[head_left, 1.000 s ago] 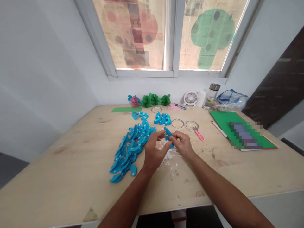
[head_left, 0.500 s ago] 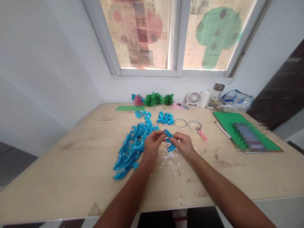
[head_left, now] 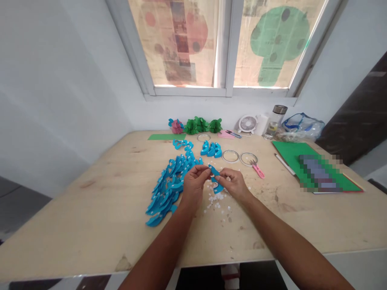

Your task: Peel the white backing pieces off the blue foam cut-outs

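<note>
Between my hands is a curved blue paper piece point(head_left: 218, 187) with small white squares on it. My left hand point(head_left: 195, 183) pinches its upper left end, and my right hand point(head_left: 234, 183) grips its right side between thumb and fingers. Just left of my left hand spreads a large pile of similar blue paper pieces point(head_left: 166, 189), many dotted with white. Under the held piece, white paper scraps point(head_left: 217, 203) lie scattered on the wooden table point(head_left: 99, 217). A smaller blue group point(head_left: 211, 149) sits beyond my hands.
Rolls of tape point(head_left: 230, 156) and pink-handled snips point(head_left: 258, 170) lie right of centre. Folded green paper shapes point(head_left: 200, 125), a small white fan point(head_left: 248, 124) and a glass bottle point(head_left: 274, 123) stand along the wall. Green sheets point(head_left: 290, 155) with a pen point(head_left: 284, 164) are at the right.
The view has shifted very slightly. Both hands keep the same blue paper piece in nearly the same place.
</note>
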Tool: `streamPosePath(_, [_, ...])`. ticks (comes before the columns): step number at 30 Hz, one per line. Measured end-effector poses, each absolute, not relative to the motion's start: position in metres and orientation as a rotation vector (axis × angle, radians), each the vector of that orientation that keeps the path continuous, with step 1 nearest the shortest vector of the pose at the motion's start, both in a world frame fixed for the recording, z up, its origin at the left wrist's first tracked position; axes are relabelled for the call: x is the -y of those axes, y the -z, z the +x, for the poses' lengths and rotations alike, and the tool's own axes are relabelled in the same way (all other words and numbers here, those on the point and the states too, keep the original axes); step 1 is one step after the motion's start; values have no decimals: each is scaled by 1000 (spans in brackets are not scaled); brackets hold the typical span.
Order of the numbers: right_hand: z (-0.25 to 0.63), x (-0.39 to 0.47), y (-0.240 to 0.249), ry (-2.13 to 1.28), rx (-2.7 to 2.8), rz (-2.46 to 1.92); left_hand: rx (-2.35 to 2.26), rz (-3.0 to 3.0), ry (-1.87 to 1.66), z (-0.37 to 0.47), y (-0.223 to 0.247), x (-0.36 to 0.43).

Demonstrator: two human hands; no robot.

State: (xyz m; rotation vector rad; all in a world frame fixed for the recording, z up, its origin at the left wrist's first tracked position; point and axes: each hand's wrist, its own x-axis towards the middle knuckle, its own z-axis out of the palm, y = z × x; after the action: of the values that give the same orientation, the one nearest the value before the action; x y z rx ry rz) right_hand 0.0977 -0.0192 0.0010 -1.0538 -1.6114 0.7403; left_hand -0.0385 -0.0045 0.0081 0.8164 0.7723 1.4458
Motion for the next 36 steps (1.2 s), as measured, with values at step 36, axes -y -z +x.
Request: streamPosePath(36, [94, 16, 7, -900, 1583, -1142, -913, 882, -1383, -35, 0, 5])
